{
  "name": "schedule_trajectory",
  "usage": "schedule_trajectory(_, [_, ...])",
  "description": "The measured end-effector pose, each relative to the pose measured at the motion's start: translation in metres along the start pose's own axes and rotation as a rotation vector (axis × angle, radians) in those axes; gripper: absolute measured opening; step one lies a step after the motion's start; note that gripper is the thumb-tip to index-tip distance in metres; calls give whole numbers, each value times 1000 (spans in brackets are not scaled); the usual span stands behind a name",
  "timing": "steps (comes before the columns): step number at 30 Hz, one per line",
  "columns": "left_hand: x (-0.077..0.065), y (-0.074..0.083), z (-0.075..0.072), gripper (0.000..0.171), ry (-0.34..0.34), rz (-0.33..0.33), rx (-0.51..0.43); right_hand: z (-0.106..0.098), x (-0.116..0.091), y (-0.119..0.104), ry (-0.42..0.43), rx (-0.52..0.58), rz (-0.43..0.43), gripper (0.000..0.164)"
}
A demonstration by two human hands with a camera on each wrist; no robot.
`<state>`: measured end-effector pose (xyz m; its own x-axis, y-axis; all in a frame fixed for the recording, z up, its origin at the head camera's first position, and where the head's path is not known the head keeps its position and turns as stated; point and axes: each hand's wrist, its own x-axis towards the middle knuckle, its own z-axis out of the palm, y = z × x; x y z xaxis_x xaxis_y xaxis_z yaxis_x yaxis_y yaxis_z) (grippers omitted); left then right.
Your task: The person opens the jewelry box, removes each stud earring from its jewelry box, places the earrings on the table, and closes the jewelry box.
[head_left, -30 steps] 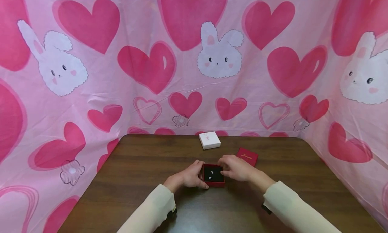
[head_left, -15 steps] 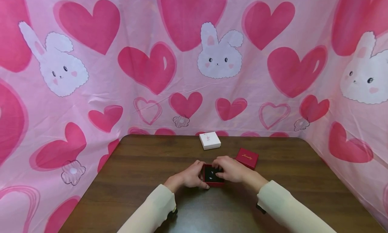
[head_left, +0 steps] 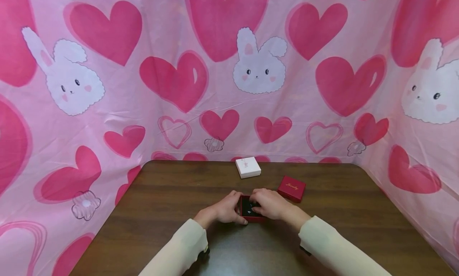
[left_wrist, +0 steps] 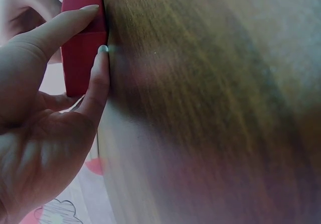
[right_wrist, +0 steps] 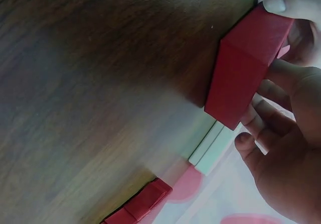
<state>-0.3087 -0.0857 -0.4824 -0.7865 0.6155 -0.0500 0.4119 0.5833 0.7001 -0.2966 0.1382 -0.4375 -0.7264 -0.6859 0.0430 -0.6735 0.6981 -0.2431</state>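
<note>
A small open red box (head_left: 255, 219) with a black insert stands on the table between both hands. My left hand (head_left: 226, 208) grips its left side; the left wrist view shows the thumb and a finger of that hand (left_wrist: 45, 108) against the red wall (left_wrist: 83, 58). Above the insert is my right hand (head_left: 272, 204), thumb and fingers bent down into the box beside a pair of small silvery star-like earrings (head_left: 249, 212). One earring is partly covered by those fingers. In the right wrist view, the box hides the fingertips of the right hand (right_wrist: 296, 113), so a pinch cannot be confirmed.
A red lid (head_left: 292, 188) with gold lettering lies behind and right of the box. Farther back sits a closed white box (head_left: 248, 167). Pink heart-and-bunny cloth (head_left: 222, 96) hangs behind the brown wooden table (head_left: 172, 180) and at its sides.
My right hand has moved left and slightly nearer, from the box's right edge to over the insert by the earrings. The left hand has kept its grip on the box.
</note>
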Motion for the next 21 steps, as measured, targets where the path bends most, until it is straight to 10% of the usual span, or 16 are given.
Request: schedule_trajectory(21, [-4, 11, -3, 73, -6, -26, -35, 6, 9, -3, 42, -17, 32, 7])
